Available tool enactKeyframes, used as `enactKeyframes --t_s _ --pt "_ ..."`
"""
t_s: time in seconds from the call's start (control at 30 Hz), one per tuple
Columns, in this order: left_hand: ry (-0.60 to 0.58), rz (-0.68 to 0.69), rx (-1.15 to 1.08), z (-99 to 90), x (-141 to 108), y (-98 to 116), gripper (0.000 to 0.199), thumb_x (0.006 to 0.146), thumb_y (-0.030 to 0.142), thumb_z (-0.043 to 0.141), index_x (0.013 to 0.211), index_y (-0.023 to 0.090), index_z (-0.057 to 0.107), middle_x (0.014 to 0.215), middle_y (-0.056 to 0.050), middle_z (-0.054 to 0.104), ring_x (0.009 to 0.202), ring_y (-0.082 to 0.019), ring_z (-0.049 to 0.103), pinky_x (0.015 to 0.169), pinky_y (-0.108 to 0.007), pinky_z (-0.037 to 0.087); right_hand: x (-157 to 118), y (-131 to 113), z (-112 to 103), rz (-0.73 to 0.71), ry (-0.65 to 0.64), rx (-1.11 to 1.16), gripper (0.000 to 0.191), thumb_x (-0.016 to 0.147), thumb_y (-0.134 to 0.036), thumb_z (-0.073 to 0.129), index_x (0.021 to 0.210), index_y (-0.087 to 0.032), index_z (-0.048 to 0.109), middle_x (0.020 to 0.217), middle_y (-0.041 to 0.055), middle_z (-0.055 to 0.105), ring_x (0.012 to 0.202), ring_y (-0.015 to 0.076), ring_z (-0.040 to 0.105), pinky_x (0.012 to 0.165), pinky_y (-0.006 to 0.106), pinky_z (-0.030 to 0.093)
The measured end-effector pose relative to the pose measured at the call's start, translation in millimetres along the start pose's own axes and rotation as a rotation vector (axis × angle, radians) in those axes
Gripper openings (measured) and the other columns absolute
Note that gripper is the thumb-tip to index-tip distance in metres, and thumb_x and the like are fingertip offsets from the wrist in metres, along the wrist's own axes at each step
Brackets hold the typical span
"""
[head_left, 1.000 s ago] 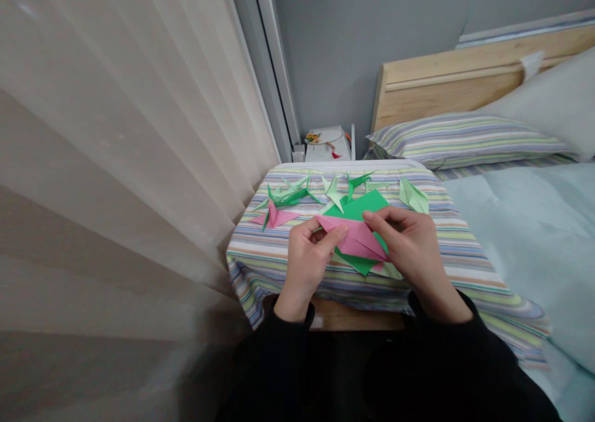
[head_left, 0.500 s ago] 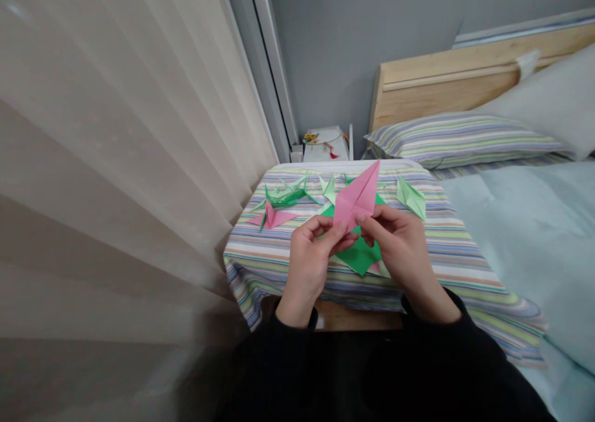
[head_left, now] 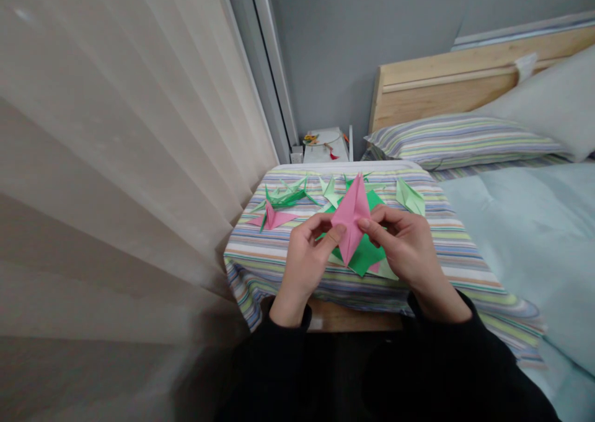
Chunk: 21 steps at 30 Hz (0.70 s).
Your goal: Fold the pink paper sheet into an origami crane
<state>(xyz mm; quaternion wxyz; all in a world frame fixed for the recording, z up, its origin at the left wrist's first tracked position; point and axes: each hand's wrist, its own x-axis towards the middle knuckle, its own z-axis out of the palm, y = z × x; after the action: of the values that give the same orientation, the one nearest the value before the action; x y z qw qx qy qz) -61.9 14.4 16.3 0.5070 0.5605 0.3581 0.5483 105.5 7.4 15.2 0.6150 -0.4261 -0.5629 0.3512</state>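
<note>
**Pink origami piece (head_left: 349, 214) pinched more upright**

Its tip has swung back from leaning right to nearly straight up, and the piece now sits lower. Nearest are the black sleeves (head_left: 279, 354). The left hand (head_left: 304, 258) pinches the piece's left side between thumb and curled fingers, while the right hand (head_left: 404, 248) presses its fingertips and thumb on the right side. The long axis runs almost vertically, with points up and down, about midway between the hands; neither is clearly nearer.

Just below lies one green square sheet (head_left: 367, 254), on a striped cloth (head_left: 372, 289). Beyond are one pink folded model (head_left: 272, 216), two pale green models (head_left: 409, 197) and a dark green cluster (head_left: 286, 196), too tangled to count. Farther off is a striped pillow (head_left: 460, 140).
</note>
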Motion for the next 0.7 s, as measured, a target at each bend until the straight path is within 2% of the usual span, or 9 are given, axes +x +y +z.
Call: enactKeyframes --t_s 0.1,0.2,0.33,0.5,0.6,0.7 --pt "0.100 0.015 0.061 -1.1 0 0 0.024 0.082 0.036 0.083 0.073 0.017 0.072 0.069 0.001 0.065 0.066 -0.012 0.055 0.063 -0.024 0.043 -4 -6 5 0.018 -0.056 -0.036 0.025 0.084 -0.038 0.079 0.068 -0.019 0.073 0.067 0.0004 0.064 0.062 0.0135 0.051 0.056 0.028 0.037" --pt "0.139 0.026 0.034 -0.1 0 -3 0.030 0.079 0.035 0.085 0.062 0.017 0.067 0.062 0.003 0.059 0.060 -0.010 0.050 0.061 -0.024 0.040 -6 -7 11 0.054 -0.076 -0.024 0.021 0.082 -0.038 0.080 0.073 -0.019 0.075 0.072 0.0017 0.068 0.065 0.0151 0.055 0.056 0.028 0.039" --pt "0.119 0.056 -0.042 1.2 0 -5 0.024 0.080 0.031 0.084 0.065 0.017 0.070 0.066 0.001 0.063 0.063 -0.011 0.052 0.064 -0.025 0.042 -6 -3 15 0.091 -0.079 0.065 0.022 0.080 -0.037 0.082 0.069 -0.019 0.073 0.064 -0.0016 0.062 0.058 0.0121 0.049 0.054 0.027 0.036" --pt "0.101 0.048 0.032 1.0 -1 -3 0.024 0.083 0.035 0.083 0.072 0.016 0.073 0.065 0.002 0.058 0.062 -0.011 0.048 0.060 -0.024 0.038 -7 1 16 0.164 -0.030 0.146 0.023 0.076 -0.038 0.085 0.072 -0.018 0.073 0.060 -0.0034 0.060 0.053 0.0104 0.046 0.052 0.026 0.034" --pt "0.079 0.034 0.041 1.0 -2 -1 0.025 0.082 0.036 0.084 0.073 0.015 0.073 0.066 0.002 0.059 0.062 -0.011 0.049 0.059 -0.024 0.039 -7 2 19 0.152 -0.022 0.137 0.022 0.077 -0.037 0.083 0.071 -0.019 0.073 0.063 -0.0022 0.063 0.055 0.0110 0.048 0.054 0.027 0.038" --pt "0.113 0.049 0.025 3.2 -2 -3 0.022 0.082 0.034 0.083 0.073 0.016 0.074 0.066 0.002 0.061 0.062 -0.011 0.051 0.060 -0.024 0.041 -8 2 21 0.137 0.006 0.134 0.020 0.077 -0.035 0.082 0.069 -0.019 0.073 0.066 -0.0011 0.066 0.060 0.0122 0.053 0.059 0.028 0.042"
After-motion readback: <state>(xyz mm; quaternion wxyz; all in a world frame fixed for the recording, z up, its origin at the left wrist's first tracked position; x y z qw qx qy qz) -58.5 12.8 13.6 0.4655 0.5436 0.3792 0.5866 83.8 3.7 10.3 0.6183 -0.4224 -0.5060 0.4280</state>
